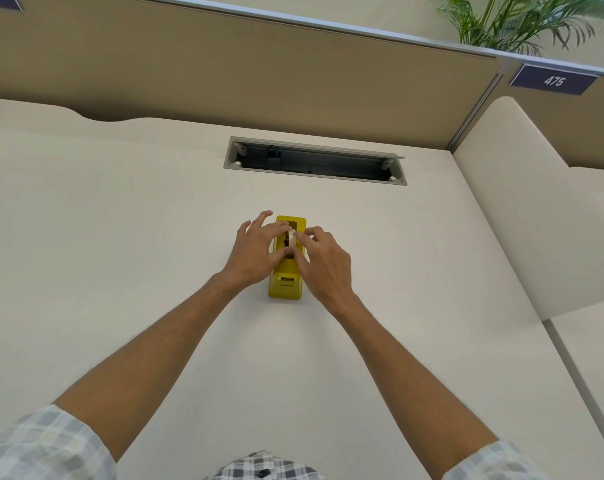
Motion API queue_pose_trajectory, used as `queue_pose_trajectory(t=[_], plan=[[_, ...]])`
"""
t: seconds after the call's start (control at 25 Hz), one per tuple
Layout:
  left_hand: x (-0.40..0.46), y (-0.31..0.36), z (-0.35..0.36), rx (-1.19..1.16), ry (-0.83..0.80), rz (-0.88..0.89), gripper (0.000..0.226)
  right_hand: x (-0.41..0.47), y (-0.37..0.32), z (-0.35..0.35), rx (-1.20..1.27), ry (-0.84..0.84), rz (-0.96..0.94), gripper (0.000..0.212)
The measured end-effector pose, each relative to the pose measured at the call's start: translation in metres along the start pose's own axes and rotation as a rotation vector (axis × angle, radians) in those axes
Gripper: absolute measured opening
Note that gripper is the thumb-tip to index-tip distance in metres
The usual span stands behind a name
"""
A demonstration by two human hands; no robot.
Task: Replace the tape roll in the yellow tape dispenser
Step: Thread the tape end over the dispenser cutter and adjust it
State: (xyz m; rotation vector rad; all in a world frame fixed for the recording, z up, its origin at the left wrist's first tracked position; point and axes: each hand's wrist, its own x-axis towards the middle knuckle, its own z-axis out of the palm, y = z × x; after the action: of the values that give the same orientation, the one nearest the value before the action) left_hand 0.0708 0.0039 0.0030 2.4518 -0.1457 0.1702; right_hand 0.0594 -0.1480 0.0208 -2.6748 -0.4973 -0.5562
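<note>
The yellow tape dispenser (285, 284) stands on the cream desk (120, 237), lengthwise away from me. A tape roll (289, 239) with a dark core sits upright in its middle slot. My left hand (255, 251) comes from the left and its thumb and fingers hold the roll's left side. My right hand (323, 265) comes from the right and pinches the roll's right side with thumb and forefinger. Both hands hide the dispenser's middle.
A grey cable trough (314, 160) lies open in the desk behind the dispenser. A tan partition wall (224, 74) runs along the back, with a sign reading 475 (553, 81). A cream side divider (535, 202) stands at the right.
</note>
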Motion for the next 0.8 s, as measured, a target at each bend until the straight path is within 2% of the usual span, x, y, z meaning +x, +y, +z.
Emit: queue_pose_trajectory(t=[0.52, 0.64, 0.8], plan=[[0.005, -0.001, -0.004, 0.081, -0.104, 0.007, 0.045, 0.015, 0.019, -0.001, -0.173, 0.042, -0.400, 0.006], [0.006, -0.001, -0.004, 0.074, -0.110, 0.014, 0.044, 0.017, 0.020, 0.001, -0.172, 0.016, -0.400, 0.005], [0.004, -0.001, -0.005, 0.061, -0.102, 0.007, 0.045, 0.021, 0.017, 0.003, -0.142, -0.062, -0.298, 0.006]])
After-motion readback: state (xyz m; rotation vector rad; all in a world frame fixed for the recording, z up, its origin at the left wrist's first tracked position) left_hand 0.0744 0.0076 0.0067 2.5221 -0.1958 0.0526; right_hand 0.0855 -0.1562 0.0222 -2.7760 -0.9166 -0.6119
